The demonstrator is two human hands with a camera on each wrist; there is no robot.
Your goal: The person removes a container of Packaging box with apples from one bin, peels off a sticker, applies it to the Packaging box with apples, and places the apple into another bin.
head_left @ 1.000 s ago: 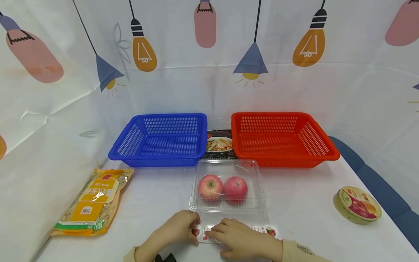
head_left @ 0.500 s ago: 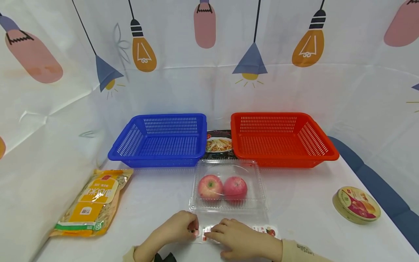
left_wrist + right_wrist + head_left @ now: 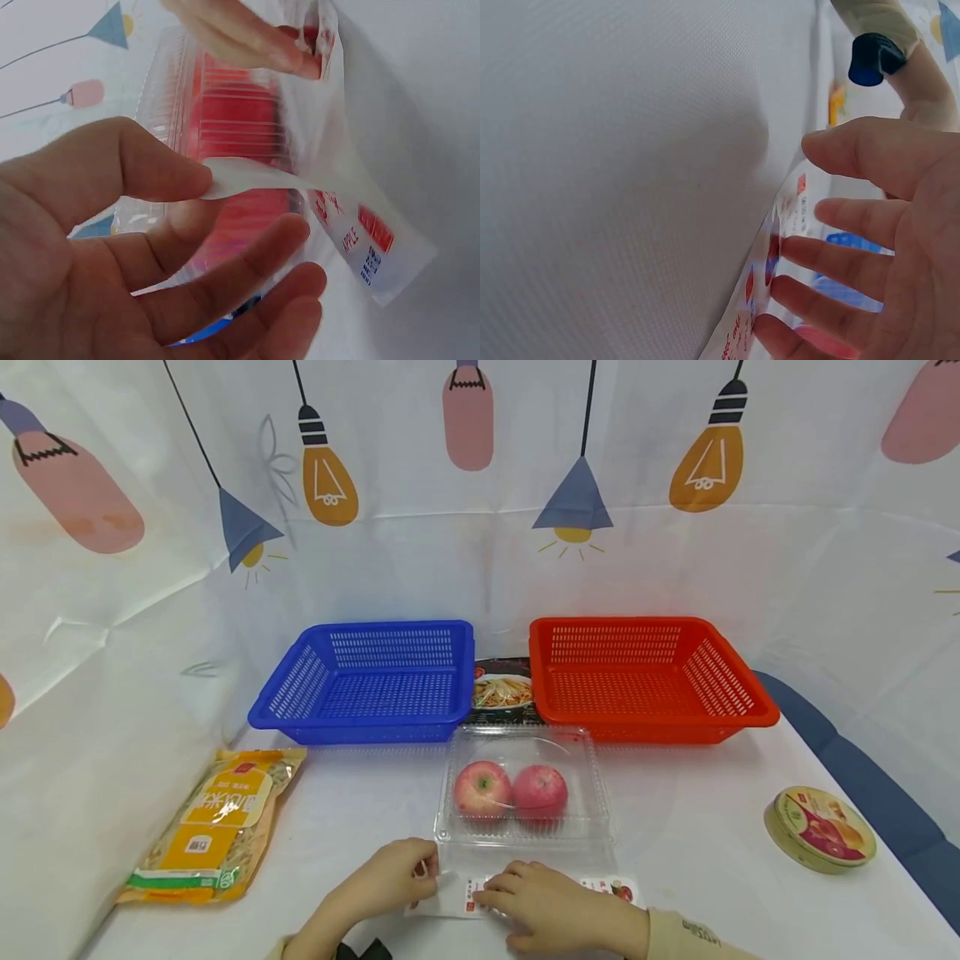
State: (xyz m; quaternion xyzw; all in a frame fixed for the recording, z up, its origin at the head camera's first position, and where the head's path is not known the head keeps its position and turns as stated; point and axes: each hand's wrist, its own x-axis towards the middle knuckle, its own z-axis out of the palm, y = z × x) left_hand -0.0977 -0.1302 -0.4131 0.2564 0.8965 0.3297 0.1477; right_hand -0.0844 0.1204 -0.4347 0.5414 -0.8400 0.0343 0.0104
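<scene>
A clear plastic clamshell box (image 3: 525, 827) with two red apples (image 3: 510, 789) stands at the table's near middle. A white label strip (image 3: 450, 900) with red print lies in front of it. My left hand (image 3: 422, 875) pinches the strip's left end and holds it lifted off the table. In the left wrist view thumb and forefinger (image 3: 176, 176) grip the curled label (image 3: 352, 225) in front of the box (image 3: 225, 112). My right hand (image 3: 517, 889) lies flat on the strip, fingers straight. The right wrist view shows those fingers (image 3: 855, 247) pressing on the label (image 3: 769, 262).
A blue basket (image 3: 300, 689) and a red basket (image 3: 720, 689) stand side by side at the back, with a noodle packet (image 3: 501, 689) between them. A yellow snack bag (image 3: 217, 822) lies at the left, a round tin (image 3: 821, 827) at the right. Printed cloth walls surround the table.
My left hand has taken the label's left end and lifted it, so its white underside now shows. The right hand stays pressed on the strip.
</scene>
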